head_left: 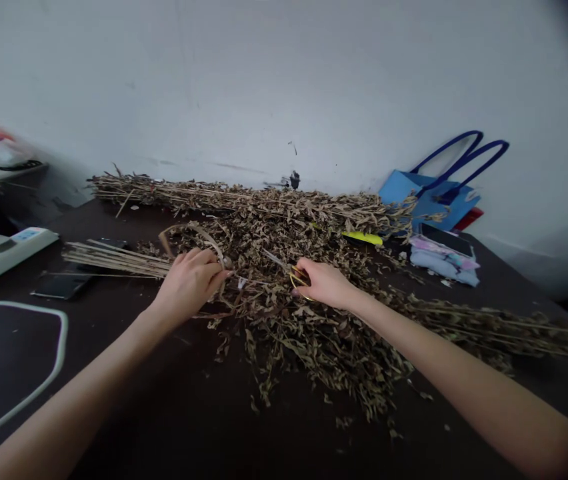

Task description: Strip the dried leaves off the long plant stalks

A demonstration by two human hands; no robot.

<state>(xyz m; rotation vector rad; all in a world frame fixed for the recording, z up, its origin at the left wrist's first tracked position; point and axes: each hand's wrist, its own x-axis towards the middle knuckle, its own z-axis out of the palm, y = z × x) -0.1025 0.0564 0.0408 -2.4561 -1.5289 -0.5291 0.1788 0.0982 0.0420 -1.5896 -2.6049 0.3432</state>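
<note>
Perhaps a home workroom: dried stalks (114,259) on a table (179,413), scuffed wall (284,93).

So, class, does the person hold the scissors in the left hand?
No, the scissors are in the right hand, while the left hand is at the dry stalks.

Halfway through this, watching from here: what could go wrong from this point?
The scissors in the right hand point leftward, toward the side where the left hand is, so a slip might nick its fingers. Dried leaves lie around the blades and could get caught in a cut. The ends of the pale stalks lie close to a dark phone, so a tug might scrape it.
</note>
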